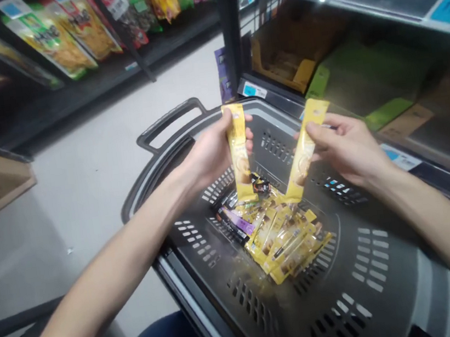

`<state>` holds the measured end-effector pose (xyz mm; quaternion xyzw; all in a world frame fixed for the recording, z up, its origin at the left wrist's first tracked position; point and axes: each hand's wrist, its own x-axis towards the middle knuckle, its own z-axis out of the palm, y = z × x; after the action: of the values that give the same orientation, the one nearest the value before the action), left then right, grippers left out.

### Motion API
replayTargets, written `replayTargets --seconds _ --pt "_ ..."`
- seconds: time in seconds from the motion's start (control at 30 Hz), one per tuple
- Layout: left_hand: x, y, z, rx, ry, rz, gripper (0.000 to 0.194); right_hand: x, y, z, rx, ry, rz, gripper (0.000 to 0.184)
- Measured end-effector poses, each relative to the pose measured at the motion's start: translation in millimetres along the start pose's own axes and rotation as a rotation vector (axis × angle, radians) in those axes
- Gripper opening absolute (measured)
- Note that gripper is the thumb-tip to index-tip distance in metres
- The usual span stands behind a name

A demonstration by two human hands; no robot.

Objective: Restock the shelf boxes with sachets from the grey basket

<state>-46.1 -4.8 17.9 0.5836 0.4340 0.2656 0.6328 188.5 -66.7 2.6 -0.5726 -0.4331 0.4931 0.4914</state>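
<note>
Basket holds piled yellow packets, one purple among them; above, left hand and right hand each pinch one yellow stick.

Two slim yellow packets, one tilted more, hang above the basket.
</note>
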Motion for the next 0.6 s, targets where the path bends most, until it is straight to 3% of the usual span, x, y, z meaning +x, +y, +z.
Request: replayTargets --seconds 0.13,0.23,0.6 --pt "-4 -10 22.6 -0.13 -0.199 -0.134 0.068 -7 6 9 0.038 -0.094 0.07 0.037" --pt "-4 -19 33.3 -0.197 -0.275 -0.223 0.065 -13 8 15 0.062 -0.181 0.117 0.035" --pt "4 -37 37.2 -0.459 -0.272 -0.227 0.057 -13 8 14 0.016 -0.166 0.137 0.034"
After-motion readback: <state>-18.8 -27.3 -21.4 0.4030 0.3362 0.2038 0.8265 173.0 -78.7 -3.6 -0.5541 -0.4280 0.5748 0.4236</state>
